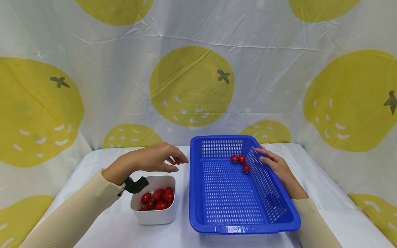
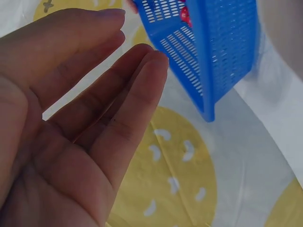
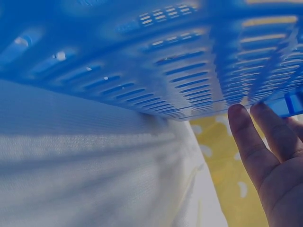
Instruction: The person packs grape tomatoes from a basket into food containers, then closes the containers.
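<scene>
My left hand hovers above and behind a white square container, its fingers loosely bent and nothing between them. In the left wrist view the palm of that hand shows bare. The container holds several cherry tomatoes. To its right is a blue plastic basket with slotted walls. Three cherry tomatoes lie near the basket's far right corner. My right hand holds the basket's right rim, thumb and a finger over the edge. Other fingertips meet the outer wall in the right wrist view.
A white cloth covers the table. Behind it hangs a white curtain printed with large yellow fruit, close to the basket's far end. A narrow strip of cloth separates container and basket. A black band sits at the left wrist.
</scene>
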